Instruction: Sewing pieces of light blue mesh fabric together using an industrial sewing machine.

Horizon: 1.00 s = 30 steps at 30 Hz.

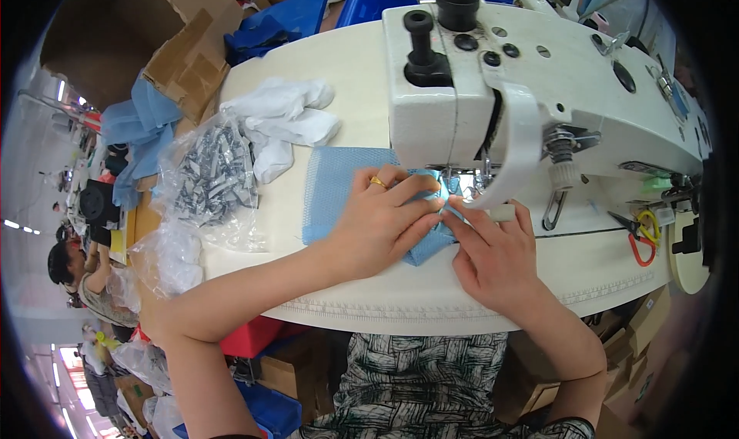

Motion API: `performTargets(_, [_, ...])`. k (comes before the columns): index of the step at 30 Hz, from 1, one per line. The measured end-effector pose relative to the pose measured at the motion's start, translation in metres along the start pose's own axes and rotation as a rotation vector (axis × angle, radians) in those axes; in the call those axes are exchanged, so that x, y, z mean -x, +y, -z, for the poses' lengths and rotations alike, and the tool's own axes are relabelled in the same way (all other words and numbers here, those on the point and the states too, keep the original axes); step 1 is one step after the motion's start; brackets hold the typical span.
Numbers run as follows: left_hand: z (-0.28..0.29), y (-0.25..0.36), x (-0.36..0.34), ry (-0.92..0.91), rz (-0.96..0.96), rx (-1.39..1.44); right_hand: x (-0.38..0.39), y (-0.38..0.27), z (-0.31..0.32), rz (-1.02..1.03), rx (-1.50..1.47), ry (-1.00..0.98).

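Observation:
A piece of light blue mesh fabric [327, 185] lies on the sewing machine's white table, its right part folded under the needle area. My left hand [389, 220], with a yellow ring on one finger, presses and grips the fabric just left of the presser foot [466, 183]. Close by, my right hand [496, 254] has its thumb and fingertips at the fabric's folded edge, almost touching the left fingertips. Something pale and tube-like [503, 213] shows at the right fingers. What lies beneath the fingertips is hidden. Above both hands stands the white sewing machine [531, 62].
Left of the fabric sit a clear plastic bag of small grey-and-white labels [215, 173] and crumpled white cloth [289, 116]. Red- and yellow-handled scissors [643, 235] lie at the right. A cardboard box [115, 43] stands at the upper left. Another person [88, 285] sits far left.

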<state>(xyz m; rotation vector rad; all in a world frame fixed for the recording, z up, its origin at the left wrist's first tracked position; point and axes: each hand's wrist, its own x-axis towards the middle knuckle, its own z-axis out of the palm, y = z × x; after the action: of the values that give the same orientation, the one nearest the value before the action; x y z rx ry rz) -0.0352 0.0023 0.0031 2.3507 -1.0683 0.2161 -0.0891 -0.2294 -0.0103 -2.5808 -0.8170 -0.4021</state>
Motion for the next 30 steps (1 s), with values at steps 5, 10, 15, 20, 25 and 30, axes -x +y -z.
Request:
performTargets(5, [-0.009,-0.001,0.007,0.068,0.009,0.066,-0.004,-0.001,0.001,0.037,0.151,0.041])
performTargets(10, [-0.011,-0.001,0.008,0.091,0.040,0.109,-0.006,-0.005,-0.001,-0.040,0.149,0.032])
performTargets(15, [-0.016,-0.001,0.009,0.116,0.004,0.104,-0.009,-0.003,-0.002,-0.094,0.078,-0.004])
performTargets(20, [-0.013,-0.001,0.009,0.117,0.032,0.132,-0.008,0.001,0.002,-0.110,-0.001,-0.056])
performTargets(25, [-0.011,0.002,0.006,0.128,0.082,0.151,-0.004,0.002,0.002,-0.036,-0.024,-0.048])
performTargets(30, [-0.012,0.001,0.008,0.082,0.061,0.124,-0.002,0.003,0.004,-0.023,-0.030,-0.016])
